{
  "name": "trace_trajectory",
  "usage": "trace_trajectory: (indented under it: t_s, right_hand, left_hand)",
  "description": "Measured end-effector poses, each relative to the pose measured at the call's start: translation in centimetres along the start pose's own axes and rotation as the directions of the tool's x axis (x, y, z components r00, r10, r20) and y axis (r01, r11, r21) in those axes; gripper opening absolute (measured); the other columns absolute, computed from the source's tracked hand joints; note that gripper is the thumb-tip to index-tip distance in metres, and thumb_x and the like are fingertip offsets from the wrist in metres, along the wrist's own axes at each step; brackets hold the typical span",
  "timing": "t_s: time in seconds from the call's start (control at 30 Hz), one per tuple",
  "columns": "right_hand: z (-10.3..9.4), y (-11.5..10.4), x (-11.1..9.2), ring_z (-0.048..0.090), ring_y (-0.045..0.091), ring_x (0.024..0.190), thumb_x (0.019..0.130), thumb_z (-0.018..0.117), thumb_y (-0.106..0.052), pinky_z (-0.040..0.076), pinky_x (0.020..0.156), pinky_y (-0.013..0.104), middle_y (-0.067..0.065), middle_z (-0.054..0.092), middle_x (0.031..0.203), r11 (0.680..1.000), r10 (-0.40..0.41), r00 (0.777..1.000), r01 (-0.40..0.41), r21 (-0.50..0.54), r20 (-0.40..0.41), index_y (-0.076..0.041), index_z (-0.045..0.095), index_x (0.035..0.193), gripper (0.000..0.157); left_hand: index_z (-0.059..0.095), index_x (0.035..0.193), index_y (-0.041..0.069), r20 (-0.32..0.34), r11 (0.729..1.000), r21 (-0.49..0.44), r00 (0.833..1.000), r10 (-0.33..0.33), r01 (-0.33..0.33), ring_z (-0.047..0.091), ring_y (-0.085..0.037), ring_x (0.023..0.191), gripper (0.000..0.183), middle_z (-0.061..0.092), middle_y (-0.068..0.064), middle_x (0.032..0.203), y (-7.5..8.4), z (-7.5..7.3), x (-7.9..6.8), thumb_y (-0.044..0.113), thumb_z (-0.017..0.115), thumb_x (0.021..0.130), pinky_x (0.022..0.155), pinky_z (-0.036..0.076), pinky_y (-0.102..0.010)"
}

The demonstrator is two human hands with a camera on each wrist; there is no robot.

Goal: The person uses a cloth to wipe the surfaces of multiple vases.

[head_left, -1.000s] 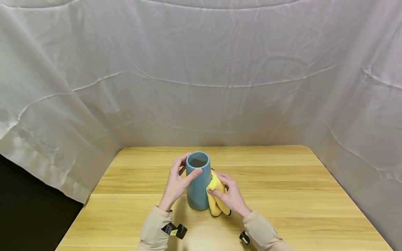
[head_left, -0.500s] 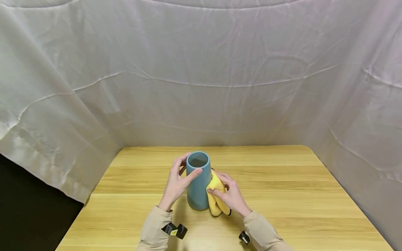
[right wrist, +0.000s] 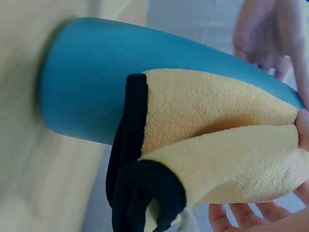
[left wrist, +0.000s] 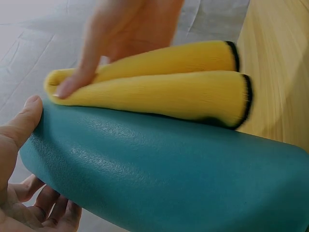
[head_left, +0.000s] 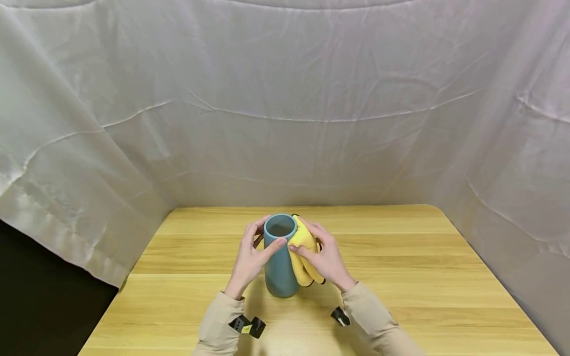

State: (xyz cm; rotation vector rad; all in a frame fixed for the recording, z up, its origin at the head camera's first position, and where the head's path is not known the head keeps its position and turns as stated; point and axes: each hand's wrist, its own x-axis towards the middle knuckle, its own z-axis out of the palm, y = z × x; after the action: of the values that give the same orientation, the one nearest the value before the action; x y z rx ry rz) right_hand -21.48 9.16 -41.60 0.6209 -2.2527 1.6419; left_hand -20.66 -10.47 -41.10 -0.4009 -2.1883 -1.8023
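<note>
A tall blue-green vase (head_left: 279,272) with an open round mouth stands upright on the wooden table. My left hand (head_left: 248,259) grips it near the rim, thumb on the near side and fingers round the far left. On the vase's right side my right hand (head_left: 327,254) holds a folded yellow cloth (head_left: 303,242) with black edging, pressed against the wall near the top. In the left wrist view the right thumb pinches the cloth (left wrist: 169,92) close to the rim. The right wrist view shows its folds (right wrist: 217,111) hanging along the vase (right wrist: 91,82).
The light wooden table (head_left: 401,277) extends to both sides of the vase. Pale grey curtains (head_left: 311,148) enclose the back and sides. A dark area (head_left: 44,296) lies beyond the table at the lower left. Small black cameras sit on both sleeves.
My right hand has slid the yellow cloth up the vase's right side, from about mid-height to near the rim. My left hand and the vase stay in place.
</note>
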Motion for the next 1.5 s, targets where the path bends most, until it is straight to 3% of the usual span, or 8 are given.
trace_trajectory:
  t_s: [0.23, 0.6, 1.27, 1.5]
  right_hand:
    - [0.0, -1.0, 0.5, 0.061, 0.017, 0.109, 0.084, 0.082, -0.014, 0.051, 0.085, 0.026, 0.008, 0.064, 0.132, 1.000, -0.029, 1.000, 0.029, 0.001, -0.008, -0.018, 0.059, 0.142, 0.063]
    - [0.3, -0.2, 0.1, 0.061, 0.018, 0.113, 0.084, 0.082, -0.011, 0.054, 0.090, 0.026, 0.011, 0.063, 0.133, 0.999, -0.038, 0.999, 0.039, 0.018, -0.025, -0.016, 0.057, 0.143, 0.065]
    - [1.1, 4.4, -3.3, 0.063, 0.016, 0.105, 0.082, 0.084, -0.017, 0.054, 0.084, 0.023, 0.011, 0.066, 0.129, 0.994, 0.108, 0.994, -0.107, -0.026, 0.018, -0.013, 0.060, 0.141, 0.063]
    - [1.3, 5.1, -3.7, 0.062, 0.016, 0.103, 0.082, 0.084, -0.018, 0.053, 0.081, 0.023, 0.011, 0.066, 0.127, 0.992, 0.128, 0.992, -0.128, -0.012, 0.022, -0.014, 0.060, 0.141, 0.064]
  left_hand:
    - [0.054, 0.142, 0.015, 0.002, 1.000, -0.001, 1.000, 0.010, -0.010, 0.053, -0.027, 0.119, 0.061, 0.054, -0.013, 0.127, 0.1, 0.0, 0.0, 0.013, 0.079, 0.087, 0.113, 0.042, -0.054]
    - [0.054, 0.142, 0.015, 0.008, 1.000, -0.002, 1.000, 0.001, -0.001, 0.052, -0.028, 0.120, 0.061, 0.054, -0.013, 0.127, 0.1, 0.0, 0.0, 0.015, 0.080, 0.087, 0.114, 0.041, -0.055]
    - [0.053, 0.142, 0.016, 0.005, 1.000, 0.004, 1.000, -0.023, 0.023, 0.052, -0.030, 0.122, 0.062, 0.054, -0.012, 0.129, 0.1, 0.0, -0.1, 0.016, 0.080, 0.087, 0.114, 0.040, -0.057]
    - [0.054, 0.142, 0.017, 0.004, 1.000, 0.008, 1.000, -0.020, 0.020, 0.052, -0.029, 0.123, 0.061, 0.054, -0.011, 0.131, 0.1, 0.0, 0.0, 0.016, 0.080, 0.087, 0.114, 0.041, -0.057]
